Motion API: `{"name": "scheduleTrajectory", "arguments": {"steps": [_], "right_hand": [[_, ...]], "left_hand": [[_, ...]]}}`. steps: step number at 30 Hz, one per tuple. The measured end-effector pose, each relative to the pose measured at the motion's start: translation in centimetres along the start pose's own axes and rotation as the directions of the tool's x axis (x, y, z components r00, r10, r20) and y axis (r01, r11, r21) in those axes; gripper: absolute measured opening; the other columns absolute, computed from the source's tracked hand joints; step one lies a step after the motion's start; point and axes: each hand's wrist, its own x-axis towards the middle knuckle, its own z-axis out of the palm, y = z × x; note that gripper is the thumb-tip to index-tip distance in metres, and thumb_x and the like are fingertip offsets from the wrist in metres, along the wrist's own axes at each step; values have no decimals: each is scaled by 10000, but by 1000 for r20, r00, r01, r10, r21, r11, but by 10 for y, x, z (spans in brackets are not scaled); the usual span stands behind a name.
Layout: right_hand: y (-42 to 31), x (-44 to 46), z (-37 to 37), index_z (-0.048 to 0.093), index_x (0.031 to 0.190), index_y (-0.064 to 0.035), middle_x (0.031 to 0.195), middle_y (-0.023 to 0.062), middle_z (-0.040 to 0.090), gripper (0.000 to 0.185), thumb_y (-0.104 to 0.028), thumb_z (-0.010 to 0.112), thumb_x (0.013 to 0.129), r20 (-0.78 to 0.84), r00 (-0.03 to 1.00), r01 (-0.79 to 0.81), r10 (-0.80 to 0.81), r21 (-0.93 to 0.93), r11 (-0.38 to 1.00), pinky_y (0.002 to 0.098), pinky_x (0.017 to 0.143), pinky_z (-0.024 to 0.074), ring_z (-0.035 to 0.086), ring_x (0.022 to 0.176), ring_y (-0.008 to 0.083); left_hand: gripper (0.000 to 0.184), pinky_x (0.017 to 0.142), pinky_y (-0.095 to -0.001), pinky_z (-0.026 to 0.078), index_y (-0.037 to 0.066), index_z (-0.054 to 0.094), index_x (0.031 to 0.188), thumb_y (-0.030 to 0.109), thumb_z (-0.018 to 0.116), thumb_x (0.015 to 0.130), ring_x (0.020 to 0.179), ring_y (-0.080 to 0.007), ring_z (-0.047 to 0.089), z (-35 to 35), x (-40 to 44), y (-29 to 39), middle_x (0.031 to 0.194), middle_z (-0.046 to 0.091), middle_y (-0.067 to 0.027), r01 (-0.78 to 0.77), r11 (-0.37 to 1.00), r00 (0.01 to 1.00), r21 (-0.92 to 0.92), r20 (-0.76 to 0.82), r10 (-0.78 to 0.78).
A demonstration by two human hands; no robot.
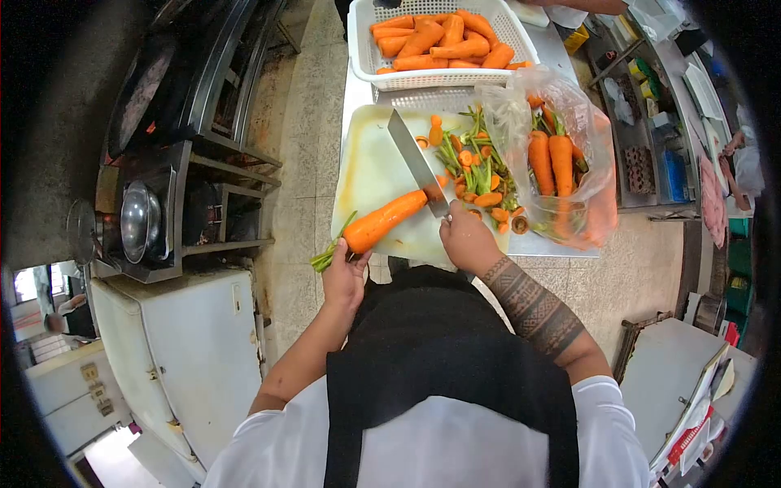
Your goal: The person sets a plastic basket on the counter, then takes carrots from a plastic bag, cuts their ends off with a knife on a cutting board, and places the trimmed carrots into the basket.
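My left hand is closed around the stem end of a large carrot, whose green stalks stick out past my fingers. The carrot slants over the near part of a pale cutting board, its narrow end toward the blade. In my right hand is the handle of a kitchen knife, its broad blade pointing away and to the left. The blade is beside the carrot's narrow end; whether it touches is hard to tell. Cut green stems and carrot ends lie heaped on the board's right side.
A white perforated basket of carrots stands at the table's far end. To the right, a clear plastic bag holds carrots with stalks. A stove and a metal bowl are at left. Another person's arm shows at the top.
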Motion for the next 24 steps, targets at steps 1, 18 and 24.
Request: {"name": "scheduleTrajectory", "arguments": {"steps": [1,18,24], "right_hand": [[3,1,-1,515,1104,0,888,277,693,241,-206,567,991,3,1000,5,-5,-7,1000,586,780,535,680,858,488],[33,-31,-23,535,1107,18,890,308,672,245,-190,593,991,-92,995,-19,30,118,993,571,763,503,657,880,507],[1,-44,-51,518,1081,0,839,262,680,217,-181,599,992,-90,996,-3,10,76,997,554,728,516,668,824,486]], "left_hand": [[360,982,-410,589,0,547,1333,228,618,1064,1158,-246,652,-5,4,1,1284,632,-111,8,1000,1000,6,-5,-8],[787,948,-460,548,-26,530,1342,387,899,782,1150,-363,669,145,63,40,1252,673,-236,-477,-148,879,866,472,-75],[625,981,-495,511,-1,592,1252,272,881,770,1151,-394,599,74,21,20,1178,621,-193,-485,-396,834,780,549,59]]}}
